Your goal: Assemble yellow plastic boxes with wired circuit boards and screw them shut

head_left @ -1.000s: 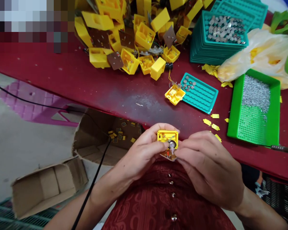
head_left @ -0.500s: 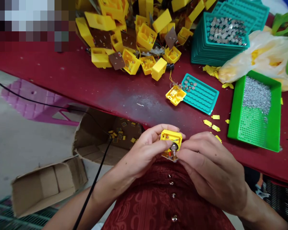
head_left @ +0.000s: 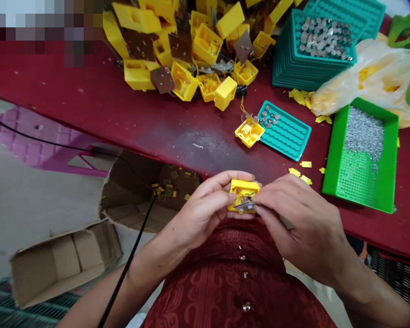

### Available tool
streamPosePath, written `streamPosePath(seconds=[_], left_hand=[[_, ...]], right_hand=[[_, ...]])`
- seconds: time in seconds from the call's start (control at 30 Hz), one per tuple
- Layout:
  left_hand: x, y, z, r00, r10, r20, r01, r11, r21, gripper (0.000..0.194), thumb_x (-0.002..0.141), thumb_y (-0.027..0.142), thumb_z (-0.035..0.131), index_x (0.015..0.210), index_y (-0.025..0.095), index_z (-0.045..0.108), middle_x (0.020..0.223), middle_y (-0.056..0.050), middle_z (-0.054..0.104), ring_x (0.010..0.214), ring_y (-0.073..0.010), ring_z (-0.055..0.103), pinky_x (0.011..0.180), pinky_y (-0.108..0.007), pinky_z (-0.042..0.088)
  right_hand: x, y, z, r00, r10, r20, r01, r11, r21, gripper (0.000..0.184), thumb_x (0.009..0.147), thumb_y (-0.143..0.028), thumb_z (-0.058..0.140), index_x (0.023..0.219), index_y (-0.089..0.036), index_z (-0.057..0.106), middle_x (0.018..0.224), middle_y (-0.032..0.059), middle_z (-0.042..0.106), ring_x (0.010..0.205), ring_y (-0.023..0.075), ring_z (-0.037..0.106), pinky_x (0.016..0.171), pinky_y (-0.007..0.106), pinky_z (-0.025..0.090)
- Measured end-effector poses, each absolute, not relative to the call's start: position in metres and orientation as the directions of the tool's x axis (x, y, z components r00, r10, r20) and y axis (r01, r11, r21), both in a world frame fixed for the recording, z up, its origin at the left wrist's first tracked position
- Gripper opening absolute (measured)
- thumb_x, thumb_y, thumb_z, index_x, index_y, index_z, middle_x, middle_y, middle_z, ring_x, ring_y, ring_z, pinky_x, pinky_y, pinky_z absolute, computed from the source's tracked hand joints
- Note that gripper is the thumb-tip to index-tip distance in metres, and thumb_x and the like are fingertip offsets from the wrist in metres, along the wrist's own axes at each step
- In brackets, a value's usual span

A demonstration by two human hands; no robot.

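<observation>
The left hand [head_left: 202, 207] grips 1 open yellow plastic casing [head_left: 244, 185]; at its opening, the right hand [head_left: 295, 221] pinches 1 circuit board [head_left: 244, 206].

No legible text
No letters, numbers, brands or signs can be read on the held case [head_left: 242, 187] near centre, stacked trays [head_left: 289, 68] upper right, or green bin [head_left: 335, 157] at right.

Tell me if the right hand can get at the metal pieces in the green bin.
Likely yes: the green bin is open-topped, its metal pieces uncovered, and nothing seems to block the right hand, though it appears occupied pinching the small board.
</observation>
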State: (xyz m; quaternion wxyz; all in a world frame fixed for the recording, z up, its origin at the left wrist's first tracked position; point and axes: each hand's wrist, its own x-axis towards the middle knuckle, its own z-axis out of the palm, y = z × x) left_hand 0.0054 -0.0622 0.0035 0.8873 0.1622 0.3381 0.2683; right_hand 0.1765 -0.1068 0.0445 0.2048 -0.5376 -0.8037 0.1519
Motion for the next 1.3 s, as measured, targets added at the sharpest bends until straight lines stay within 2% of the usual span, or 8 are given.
streamPosePath(seconds=[0.13, 0.27, 0.53, 0.63, 0.77, 0.97, 1.17, 1.3], left_hand=[[0.005, -0.063, 0.005, 0.633, 0.576, -0.518, -0.356, 0.81, 0.465, 0.037, 0.072, 0.018, 0.074, 0.109, 0.019, 0.069, 0.105, -0.005, 0.072, 0.09, -0.0183, 0.068, 0.078, -0.029, 0.058], [0.007, -0.063, 0.005, 0.607, 0.603, -0.518, -0.331, 0.784, 0.525, 0.05, 0.064, 0.008, 0.082, 0.111, 0.018, 0.066, 0.102, -0.004, 0.072, 0.089, -0.0145, 0.068, 0.082, -0.024, 0.056], [0.011, -0.062, 0.002, 0.598, 0.612, -0.517, -0.323, 0.774, 0.544, 0.048, 0.064, 0.0, 0.076, 0.108, 0.016, 0.067, 0.1, -0.004, 0.073, 0.085, -0.0133, 0.069, 0.076, -0.024, 0.059], [0.014, -0.063, -0.001, 0.566, 0.624, -0.539, -0.326, 0.77, 0.549, 0.045, 0.063, 0.0, 0.076, 0.103, 0.016, 0.067, 0.092, -0.002, 0.073, 0.079, -0.0127, 0.068, 0.069, -0.024, 0.059], [0.016, -0.063, -0.003, 0.551, 0.639, -0.537, -0.324, 0.757, 0.568, 0.045, 0.06, 0.001, 0.08, 0.101, 0.016, 0.068, 0.088, -0.001, 0.073, 0.074, -0.011, 0.067, 0.069, -0.021, 0.057], [0.013, -0.061, -0.001, 0.607, 0.618, -0.5, -0.328, 0.767, 0.551, 0.045, 0.064, 0.005, 0.081, 0.106, 0.016, 0.068, 0.102, -0.005, 0.074, 0.083, -0.0133, 0.07, 0.076, -0.023, 0.056], [0.016, -0.061, 0.001, 0.614, 0.627, -0.479, -0.324, 0.754, 0.572, 0.048, 0.062, 0.002, 0.081, 0.106, 0.016, 0.068, 0.095, -0.002, 0.074, 0.08, -0.01, 0.068, 0.076, -0.018, 0.054], [0.016, -0.063, 0.002, 0.61, 0.62, -0.494, -0.309, 0.76, 0.572, 0.048, 0.064, -0.001, 0.077, 0.109, 0.016, 0.068, 0.1, -0.005, 0.074, 0.08, -0.0112, 0.068, 0.073, -0.02, 0.055]], right_hand=[[0.179, -0.106, 0.042, -0.335, 0.929, 0.155, 0.809, 0.368, -0.458, 0.017, 0.085, -0.001, 0.057, 0.091, -0.013, 0.068, 0.086, 0.0063, 0.071, 0.08, 0.019, 0.061, 0.072, 0.033, 0.044], [0.182, -0.101, 0.041, -0.343, 0.928, 0.147, 0.798, 0.37, -0.475, 0.018, 0.085, -0.001, 0.057, 0.091, -0.013, 0.069, 0.084, 0.006, 0.07, 0.08, 0.0191, 0.06, 0.076, 0.034, 0.046], [0.182, -0.098, 0.04, -0.287, 0.934, 0.212, 0.751, 0.356, -0.555, 0.015, 0.09, -0.006, 0.056, 0.085, -0.017, 0.065, 0.083, 0.0024, 0.072, 0.075, 0.0145, 0.062, 0.072, 0.03, 0.047], [0.18, -0.1, 0.04, -0.264, 0.94, 0.214, 0.766, 0.34, -0.546, 0.011, 0.089, -0.008, 0.059, 0.087, -0.016, 0.065, 0.083, 0.0024, 0.073, 0.074, 0.0146, 0.063, 0.069, 0.029, 0.047], [0.181, -0.1, 0.041, -0.273, 0.941, 0.202, 0.793, 0.339, -0.506, 0.009, 0.09, -0.008, 0.058, 0.088, -0.015, 0.064, 0.081, 0.0032, 0.071, 0.072, 0.0154, 0.062, 0.065, 0.029, 0.046], [0.184, -0.097, 0.042, -0.329, 0.919, 0.216, 0.763, 0.394, -0.513, 0.019, 0.09, -0.003, 0.051, 0.088, -0.015, 0.065, 0.08, 0.0044, 0.071, 0.075, 0.0166, 0.062, 0.071, 0.031, 0.047], [0.189, -0.098, 0.043, -0.391, 0.908, 0.151, 0.745, 0.408, -0.527, 0.02, 0.09, -0.002, 0.051, 0.089, -0.014, 0.067, 0.085, 0.0064, 0.07, 0.081, 0.0181, 0.061, 0.079, 0.036, 0.048], [0.191, -0.095, 0.043, -0.454, 0.878, 0.152, 0.726, 0.463, -0.509, 0.02, 0.092, -0.005, 0.052, 0.085, -0.014, 0.068, 0.083, 0.0067, 0.069, 0.085, 0.0192, 0.06, 0.079, 0.036, 0.048]])
